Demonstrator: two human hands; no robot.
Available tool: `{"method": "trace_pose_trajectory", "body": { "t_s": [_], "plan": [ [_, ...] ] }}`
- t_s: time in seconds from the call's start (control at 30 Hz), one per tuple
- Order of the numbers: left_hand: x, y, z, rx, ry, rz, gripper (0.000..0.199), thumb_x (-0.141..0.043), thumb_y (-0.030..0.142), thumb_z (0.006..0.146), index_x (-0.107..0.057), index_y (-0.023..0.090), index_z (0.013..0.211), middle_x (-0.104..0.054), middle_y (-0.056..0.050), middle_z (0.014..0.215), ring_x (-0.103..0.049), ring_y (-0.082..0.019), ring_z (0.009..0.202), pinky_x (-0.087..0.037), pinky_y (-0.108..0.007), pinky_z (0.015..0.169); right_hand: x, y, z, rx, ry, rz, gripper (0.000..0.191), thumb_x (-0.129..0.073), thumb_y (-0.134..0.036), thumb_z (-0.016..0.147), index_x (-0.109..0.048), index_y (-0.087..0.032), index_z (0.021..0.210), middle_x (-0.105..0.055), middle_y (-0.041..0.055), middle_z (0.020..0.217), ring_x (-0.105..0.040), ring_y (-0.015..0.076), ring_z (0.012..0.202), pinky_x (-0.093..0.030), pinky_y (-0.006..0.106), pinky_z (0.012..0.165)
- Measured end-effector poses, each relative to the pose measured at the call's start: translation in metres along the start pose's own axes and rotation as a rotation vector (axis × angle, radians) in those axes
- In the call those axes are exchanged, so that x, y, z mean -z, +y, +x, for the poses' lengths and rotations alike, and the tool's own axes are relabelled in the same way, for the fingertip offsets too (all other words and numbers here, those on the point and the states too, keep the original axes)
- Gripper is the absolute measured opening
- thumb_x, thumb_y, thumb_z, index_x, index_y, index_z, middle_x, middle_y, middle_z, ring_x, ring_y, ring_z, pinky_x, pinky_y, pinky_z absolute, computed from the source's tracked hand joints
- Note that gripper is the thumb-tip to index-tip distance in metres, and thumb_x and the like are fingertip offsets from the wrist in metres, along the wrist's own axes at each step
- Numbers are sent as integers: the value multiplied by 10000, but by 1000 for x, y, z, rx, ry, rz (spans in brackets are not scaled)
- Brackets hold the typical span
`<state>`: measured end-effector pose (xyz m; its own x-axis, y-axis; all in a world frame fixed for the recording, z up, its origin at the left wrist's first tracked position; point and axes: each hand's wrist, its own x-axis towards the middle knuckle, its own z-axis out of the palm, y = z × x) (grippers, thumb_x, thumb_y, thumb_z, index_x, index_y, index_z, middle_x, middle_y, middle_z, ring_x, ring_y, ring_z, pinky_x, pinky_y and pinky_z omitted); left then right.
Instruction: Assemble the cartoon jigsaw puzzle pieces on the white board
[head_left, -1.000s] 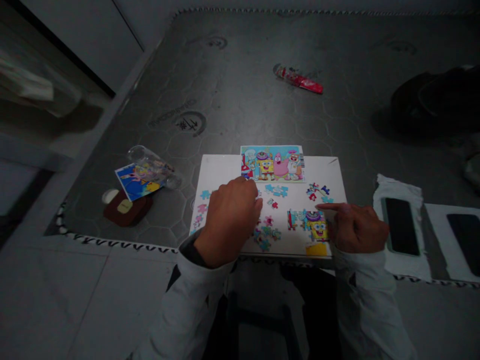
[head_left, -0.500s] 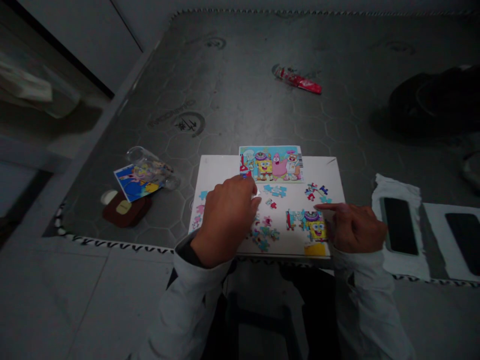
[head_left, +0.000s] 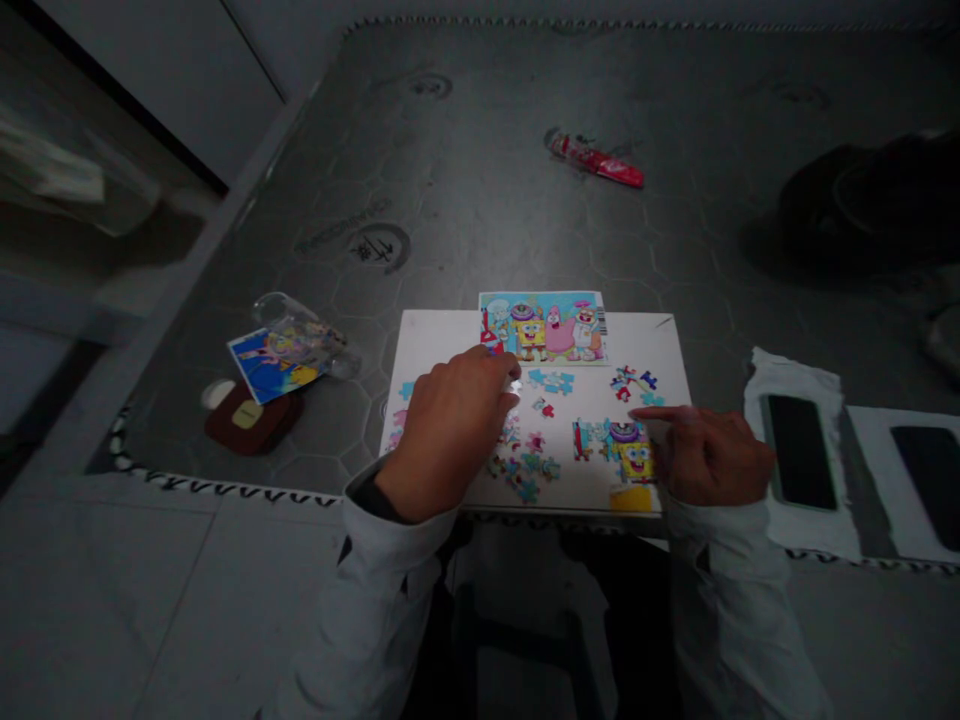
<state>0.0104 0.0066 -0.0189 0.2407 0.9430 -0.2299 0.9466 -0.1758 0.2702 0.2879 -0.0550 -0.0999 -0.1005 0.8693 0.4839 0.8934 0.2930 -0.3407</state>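
The left hand [head_left: 450, 430] lies with bent fingers over the loose puzzle pieces [head_left: 525, 465] on the white board [head_left: 435, 335]; its grip seems to pinch something small and pale at the fingertips, but I cannot tell for sure. The right hand [head_left: 709, 455] holds nothing, and its pointing finger presses beside the joined puzzle part [head_left: 626, 450] near the front edge of the board. The reference picture [head_left: 544, 327] lies at the far edge. A phone [head_left: 796, 452] rests on a white cloth [head_left: 795, 380] to the right.
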Motion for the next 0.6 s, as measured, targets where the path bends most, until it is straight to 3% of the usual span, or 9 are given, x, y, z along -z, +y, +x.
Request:
{"method": "trace_pose_trajectory", "body": {
  "t_s": [0.27,0.6],
  "plan": [
    [1,-1,1,-10,-4,17,258,-699,293,1026,-773,281,1273,-800,-58,1250,-759,-261,1047,-563,-368,863,1,-8,0,-113,-9,49,561,-357,-348,1149,-852,-201,927,-601,-5,553,-573,144,565,-365,340,669],
    [0,0,2,-15,-10,8,272,-684,255,1024,-770,284,1280,-794,-62,1262,-752,-252,1048,-561,-364,871,1,2,-1,-29,-8,32,513,-404,-291,1138,-874,-192,959,-648,9,579,-579,153,545,-381,362,672]
  ]
}}
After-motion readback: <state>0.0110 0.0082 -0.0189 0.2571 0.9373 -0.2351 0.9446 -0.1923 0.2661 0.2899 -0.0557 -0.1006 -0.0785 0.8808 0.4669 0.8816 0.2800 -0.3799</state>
